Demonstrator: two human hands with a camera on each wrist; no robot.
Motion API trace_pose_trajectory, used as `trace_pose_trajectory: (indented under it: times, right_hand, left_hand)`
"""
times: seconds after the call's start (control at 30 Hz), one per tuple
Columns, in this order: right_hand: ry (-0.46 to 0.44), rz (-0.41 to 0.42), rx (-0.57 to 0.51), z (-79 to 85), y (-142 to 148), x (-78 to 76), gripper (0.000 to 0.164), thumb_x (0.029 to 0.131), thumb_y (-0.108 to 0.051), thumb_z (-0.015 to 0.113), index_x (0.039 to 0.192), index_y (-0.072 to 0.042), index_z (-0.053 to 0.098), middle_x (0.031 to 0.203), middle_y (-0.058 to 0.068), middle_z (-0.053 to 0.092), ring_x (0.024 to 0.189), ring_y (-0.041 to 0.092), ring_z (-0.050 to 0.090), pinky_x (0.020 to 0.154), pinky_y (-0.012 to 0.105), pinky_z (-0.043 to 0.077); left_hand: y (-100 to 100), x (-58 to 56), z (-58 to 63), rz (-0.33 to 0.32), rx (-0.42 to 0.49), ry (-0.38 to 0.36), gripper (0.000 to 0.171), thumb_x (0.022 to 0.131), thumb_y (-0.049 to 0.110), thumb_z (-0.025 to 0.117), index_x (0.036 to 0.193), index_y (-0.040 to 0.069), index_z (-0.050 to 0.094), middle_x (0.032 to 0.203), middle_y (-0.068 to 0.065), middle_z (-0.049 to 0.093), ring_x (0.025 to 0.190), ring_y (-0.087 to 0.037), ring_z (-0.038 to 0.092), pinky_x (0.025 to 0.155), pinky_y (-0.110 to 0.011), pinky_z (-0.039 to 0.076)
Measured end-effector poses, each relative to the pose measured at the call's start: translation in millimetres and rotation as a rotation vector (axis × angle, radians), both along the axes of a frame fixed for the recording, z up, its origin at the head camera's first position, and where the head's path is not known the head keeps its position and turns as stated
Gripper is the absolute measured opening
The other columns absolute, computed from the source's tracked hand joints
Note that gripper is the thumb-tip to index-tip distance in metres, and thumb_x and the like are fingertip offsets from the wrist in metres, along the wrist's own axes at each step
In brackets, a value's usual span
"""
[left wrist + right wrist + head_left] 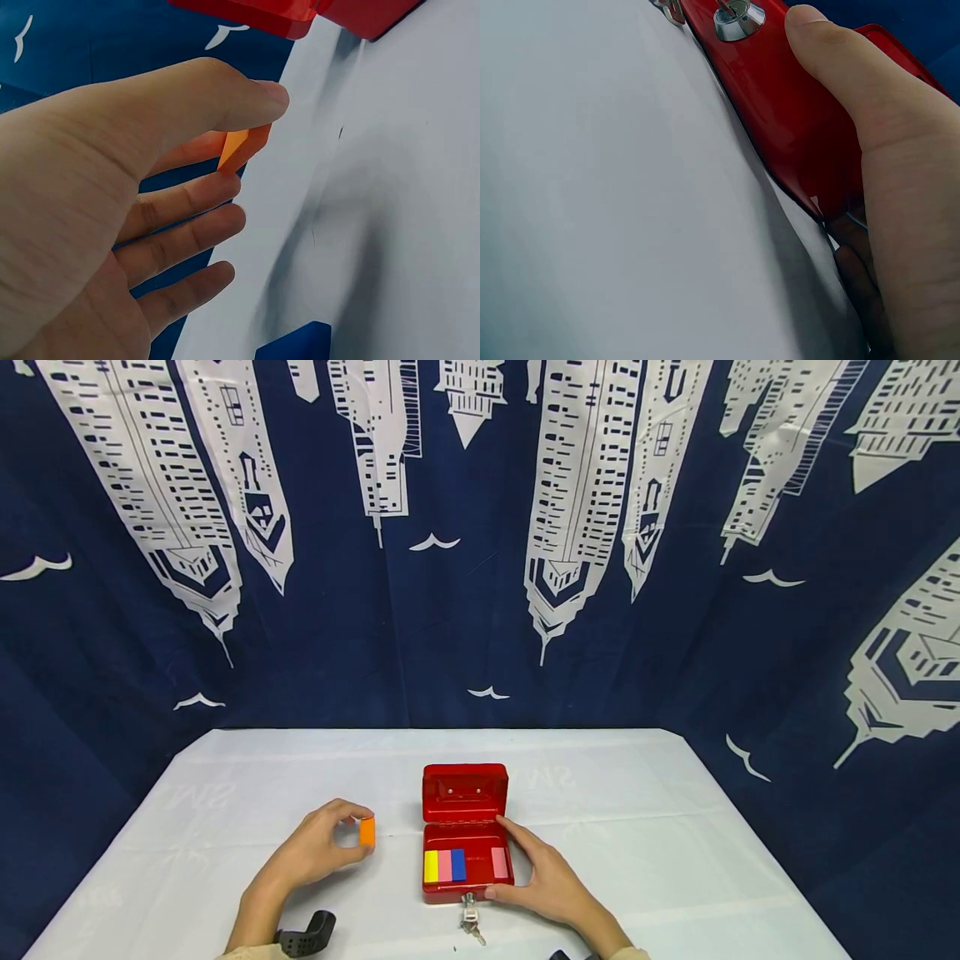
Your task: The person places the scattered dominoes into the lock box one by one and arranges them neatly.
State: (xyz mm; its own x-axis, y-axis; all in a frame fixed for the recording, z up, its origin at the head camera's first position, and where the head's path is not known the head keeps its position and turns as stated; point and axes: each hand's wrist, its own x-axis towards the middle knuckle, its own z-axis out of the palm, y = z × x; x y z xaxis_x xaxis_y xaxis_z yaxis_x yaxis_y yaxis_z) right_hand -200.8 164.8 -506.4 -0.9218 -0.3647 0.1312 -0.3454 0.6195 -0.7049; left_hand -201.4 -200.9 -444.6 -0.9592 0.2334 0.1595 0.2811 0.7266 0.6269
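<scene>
My left hand (318, 846) pinches a small orange block (367, 832) between thumb and fingers, upright above the table, left of a red cash box (476, 864). In the left wrist view the thumb covers part of the orange block (244, 146), and the other fingers are spread. The box lid (465, 793) stands open. Inside lie a yellow block (431, 866), a pink block (445, 866) and a blue block (458, 865) side by side, with another pink block (499, 863) at the right. My right hand (550, 877) grips the box's right side, thumb on the front rim.
Keys (471, 928) hang from the lock at the box's front. In the left wrist view, a blue shape (296, 343) shows at the bottom edge, too cut off to identify. A white cloth covers the table (645, 810); a navy printed curtain (450, 618) hangs behind.
</scene>
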Motion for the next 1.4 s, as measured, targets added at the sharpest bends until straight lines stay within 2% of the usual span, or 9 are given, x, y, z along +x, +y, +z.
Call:
trace_pose_trajectory:
  times: [0.13,0.57,0.77,1.0,1.17,1.4]
  right_hand:
    - [-0.003,0.003,0.001,-0.1,0,-0.1,0.098,0.076,-0.058,0.084,0.159,-0.029,0.04,0.156,0.006,0.05,0.141,0.032,0.05,0.106,0.059,0.05]
    - [0.018,0.009,-0.005,-0.9,2,1.1,0.097,0.077,-0.06,0.083,0.159,-0.03,0.04,0.156,0.004,0.05,0.141,0.03,0.051,0.107,0.061,0.048]
    - [0.021,0.012,-0.011,-1.0,2,0.9,0.097,0.077,-0.06,0.083,0.159,-0.031,0.04,0.156,0.004,0.05,0.141,0.03,0.051,0.108,0.06,0.048]
    - [0.012,0.013,-0.008,-1.6,1,0.4,0.097,0.077,-0.059,0.083,0.159,-0.029,0.04,0.156,0.005,0.05,0.14,0.03,0.051,0.107,0.061,0.048]
    - [0.016,0.009,-0.005,-1.4,2,1.0,0.097,0.077,-0.06,0.083,0.159,-0.029,0.04,0.156,0.004,0.051,0.14,0.03,0.051,0.107,0.06,0.048]
    - [0.01,0.005,-0.001,0.0,1,0.7,0.098,0.076,-0.059,0.084,0.158,-0.028,0.041,0.155,0.004,0.051,0.14,0.031,0.051,0.107,0.06,0.049]
  left_hand:
    - [3,-0.8,2.8,-0.007,0.0,-0.007,0.04,0.079,0.022,0.088,0.116,0.014,0.074,0.11,0.007,0.069,0.1,-0.019,0.061,0.091,-0.042,0.052]
    - [17,0.7,12.6,-0.033,0.024,-0.021,0.045,0.081,0.029,0.088,0.12,0.011,0.073,0.11,0.006,0.069,0.102,-0.019,0.061,0.097,-0.049,0.053]
    - [26,1.3,13.7,-0.05,0.031,-0.004,0.042,0.081,0.031,0.088,0.117,0.013,0.074,0.108,0.009,0.069,0.102,-0.019,0.062,0.096,-0.05,0.055]
    - [35,3.3,16.3,-0.11,0.043,0.037,0.041,0.083,0.029,0.087,0.119,0.012,0.074,0.111,0.009,0.068,0.103,-0.021,0.063,0.094,-0.051,0.056]
    - [42,4.7,16.9,-0.122,0.054,0.033,0.041,0.084,0.03,0.086,0.12,0.014,0.074,0.112,0.01,0.068,0.103,-0.021,0.063,0.092,-0.049,0.056]
    - [52,3.7,15.5,-0.147,0.065,0.061,0.043,0.087,0.027,0.084,0.124,0.009,0.073,0.112,0.009,0.068,0.102,-0.023,0.064,0.091,-0.049,0.058]
